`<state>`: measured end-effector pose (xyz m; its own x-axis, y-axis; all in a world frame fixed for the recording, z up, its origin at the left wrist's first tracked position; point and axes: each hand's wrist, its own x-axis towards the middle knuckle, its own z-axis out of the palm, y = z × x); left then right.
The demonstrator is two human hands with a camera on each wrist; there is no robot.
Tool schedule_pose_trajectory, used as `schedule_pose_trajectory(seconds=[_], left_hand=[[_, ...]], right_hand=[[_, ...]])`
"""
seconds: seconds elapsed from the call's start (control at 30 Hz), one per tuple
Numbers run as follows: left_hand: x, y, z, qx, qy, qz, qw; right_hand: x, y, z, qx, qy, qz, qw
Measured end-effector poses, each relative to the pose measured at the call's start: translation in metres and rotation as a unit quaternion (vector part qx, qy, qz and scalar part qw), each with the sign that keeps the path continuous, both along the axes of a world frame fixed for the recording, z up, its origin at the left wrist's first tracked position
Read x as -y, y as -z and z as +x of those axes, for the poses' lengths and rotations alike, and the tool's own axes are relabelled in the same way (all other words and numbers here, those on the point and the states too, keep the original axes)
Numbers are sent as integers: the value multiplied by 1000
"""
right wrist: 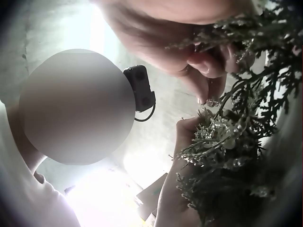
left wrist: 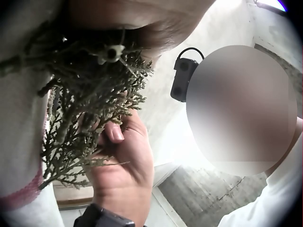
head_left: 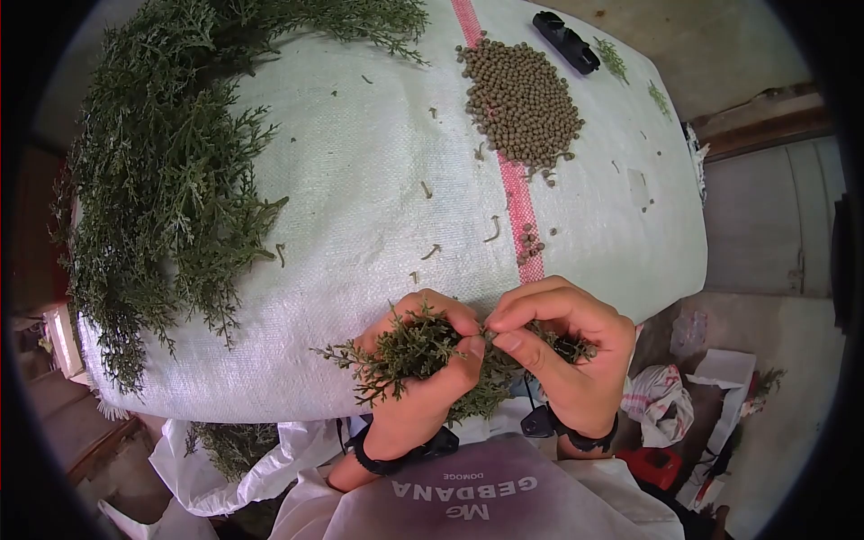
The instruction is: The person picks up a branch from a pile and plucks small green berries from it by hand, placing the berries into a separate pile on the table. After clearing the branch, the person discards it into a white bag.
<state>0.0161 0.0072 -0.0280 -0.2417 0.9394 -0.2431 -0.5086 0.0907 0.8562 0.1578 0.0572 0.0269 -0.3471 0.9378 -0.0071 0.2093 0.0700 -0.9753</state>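
Observation:
In the head view, the left hand (head_left: pixel 416 396) grips a leafy green sprig (head_left: pixel 409 349) with its fingers curled round the stems. Beside it the right hand (head_left: pixel 576 351) pinches at the same greenery between thumb and forefinger, the two hands' fingertips nearly meeting. In the left wrist view the foliage (left wrist: pixel 80 104) hangs below the left hand, with the right hand (left wrist: pixel 125 165) behind it. The right wrist view shows the right hand's thumb and finger together at a twig of the sprig (right wrist: pixel 227 132); what lies between them is too small to tell.
A large white woven sack (head_left: pixel 360 180) bears a heap of small round brown cones (head_left: pixel 522 103), several loose ones, a pile of green branches (head_left: pixel 171 180) at the left and a black object (head_left: pixel 565 42). More greenery (head_left: pixel 236 445) lies in a white bag (head_left: pixel 193 477) below.

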Motion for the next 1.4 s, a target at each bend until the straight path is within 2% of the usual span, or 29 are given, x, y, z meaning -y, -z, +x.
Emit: schedule_pose_trajectory(seconds=[0.1,0.2,0.37,0.6,0.9,1.0,1.03,1.13,1.17,1.2,1.27,1.3,1.4], left_hand=[[0,-1,0,6,-1,-1,1000],[0,-1,1,7,-5,-3,1000],[0,-2,-2,15,8,-11,1000],[0,-2,-4,13,20,-17,1000],[0,-4,0,11,14,3,1000],[-1,-7,1,34,1,-4,999],[0,-6,0,29,7,0,1000],[1,-3,-2,20,24,11,999],[0,-3,-2,38,22,17,999],[-1,-3,-3,56,20,25,998],[-3,-3,-3,76,18,33,996],[-3,-3,-3,68,20,45,996],[-4,-4,-3,51,24,71,996]], right_hand=[[2,0,1,6,30,-21,999],[1,2,1,38,-9,28,999],[2,3,0,44,-7,27,999],[4,9,-2,11,35,11,999],[-1,9,1,-26,34,42,998],[-3,-21,3,-40,32,-87,995],[-4,-20,6,-41,34,-84,995],[-5,-13,15,177,-103,41,978],[-3,-15,14,176,-99,42,978],[-1,-17,12,130,-30,-6,991],[2,-22,8,35,104,-103,989],[1,-23,10,36,105,-101,989],[-5,-25,20,8,106,29,994]])
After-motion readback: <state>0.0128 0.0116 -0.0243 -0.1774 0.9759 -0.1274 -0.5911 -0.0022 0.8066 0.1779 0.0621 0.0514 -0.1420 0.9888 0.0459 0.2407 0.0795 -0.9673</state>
